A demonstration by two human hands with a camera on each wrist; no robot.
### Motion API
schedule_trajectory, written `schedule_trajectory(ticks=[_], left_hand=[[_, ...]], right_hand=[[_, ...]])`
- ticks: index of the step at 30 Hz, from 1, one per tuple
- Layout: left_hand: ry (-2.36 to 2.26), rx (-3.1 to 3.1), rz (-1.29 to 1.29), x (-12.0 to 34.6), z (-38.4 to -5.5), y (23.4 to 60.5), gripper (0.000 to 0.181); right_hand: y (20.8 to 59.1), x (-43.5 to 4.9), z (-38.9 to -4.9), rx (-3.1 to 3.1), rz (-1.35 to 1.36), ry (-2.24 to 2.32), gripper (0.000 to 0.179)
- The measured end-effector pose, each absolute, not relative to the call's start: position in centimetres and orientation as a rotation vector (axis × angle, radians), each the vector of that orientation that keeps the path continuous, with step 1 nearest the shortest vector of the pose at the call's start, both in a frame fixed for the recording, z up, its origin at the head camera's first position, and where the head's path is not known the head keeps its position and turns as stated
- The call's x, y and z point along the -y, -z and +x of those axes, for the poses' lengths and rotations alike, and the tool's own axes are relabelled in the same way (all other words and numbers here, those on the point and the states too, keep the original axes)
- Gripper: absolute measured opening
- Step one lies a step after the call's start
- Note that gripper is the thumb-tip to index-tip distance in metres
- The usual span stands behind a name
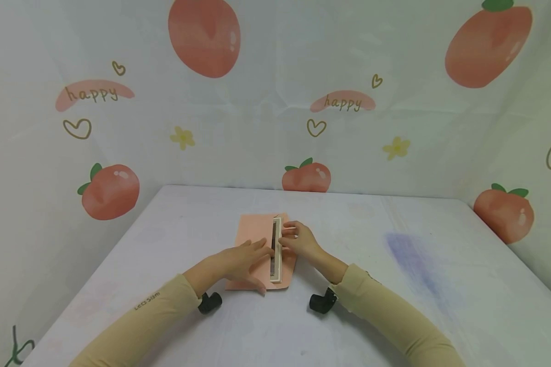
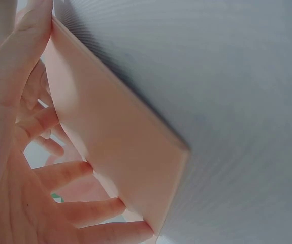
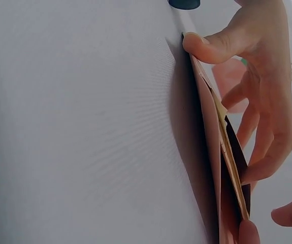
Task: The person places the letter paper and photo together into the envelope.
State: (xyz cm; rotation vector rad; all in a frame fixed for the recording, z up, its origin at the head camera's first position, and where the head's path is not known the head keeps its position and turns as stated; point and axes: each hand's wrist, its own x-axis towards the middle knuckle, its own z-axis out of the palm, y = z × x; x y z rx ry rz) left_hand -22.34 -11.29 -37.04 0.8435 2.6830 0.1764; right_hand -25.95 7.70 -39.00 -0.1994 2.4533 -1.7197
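Note:
A flat pink cardboard folder (image 1: 251,229) lies on the table; a narrow cream-edged strip (image 1: 278,260) with a dark inside runs along its right part. My left hand (image 1: 241,261) spreads its fingers over the pink surface, its thumb at the near edge; the fingertips also touch the board (image 2: 120,137) in the left wrist view. My right hand (image 1: 305,242) is at the strip's right side. The right wrist view shows thin cream layers (image 3: 228,152) between two pink sides, with one right fingertip (image 3: 250,234) against them and another digit apart. Most of that hand lies outside this view.
The white table (image 1: 367,326) bears a purple smudge (image 1: 413,265) on the right. A black wrist camera (image 1: 210,303) sits below the left wrist, another black camera (image 1: 322,302) below the right. Behind the table hangs a fruit-printed white cloth (image 1: 257,127).

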Motion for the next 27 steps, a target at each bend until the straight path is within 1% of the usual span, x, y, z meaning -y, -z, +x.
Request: schedule_trajectory(ticks=[7,20,27], left_hand=[[-0.167,-2.682,0.841,11.28,-22.28,36.94,0.085],[-0.188,-2.681,0.842,11.30,-22.20,36.90,0.082],[-0.174,-2.686,0.847,11.26,-22.11,36.78,0.082]], right_hand=[[39.14,-7.50,-26.08,-2.420,-0.165,1.715,0.046],[39.13,-7.37,-26.08,-2.398,-0.137,1.725,0.046],[39.19,-7.38,-26.05,-2.387,-0.174,1.735,0.047]])
